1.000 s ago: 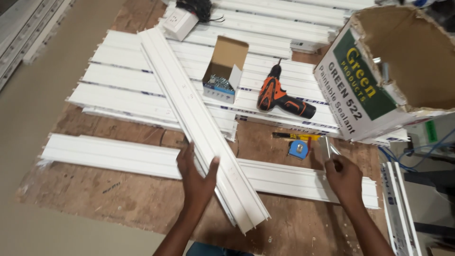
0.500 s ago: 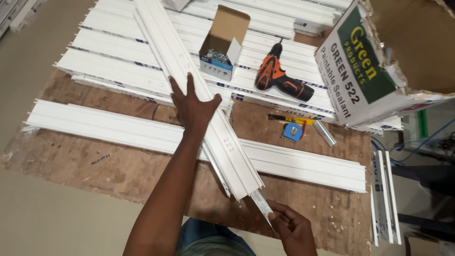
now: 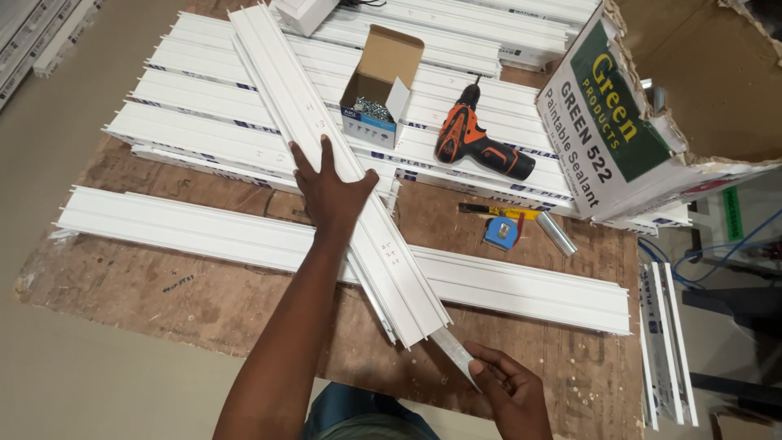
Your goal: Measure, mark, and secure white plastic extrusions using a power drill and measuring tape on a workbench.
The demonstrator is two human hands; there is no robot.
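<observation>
The left hand (image 3: 330, 191) is being pressed flat, fingers spread, on the long white channel strip (image 3: 342, 175), which is lying diagonally across the tabletop (image 3: 204, 293). The right hand (image 3: 509, 391) is pinching a thin metal strip (image 3: 452, 350) at the channel strip's near end. An orange drill (image 3: 481, 145) is lying beyond the channel strip.

Open brown screw carton (image 3: 381, 81) with blue-and-white front, left of the orange drill (image 3: 481, 147); large white cardboard box (image 3: 652, 122), green label (image 3: 623, 122), right of it.
</observation>
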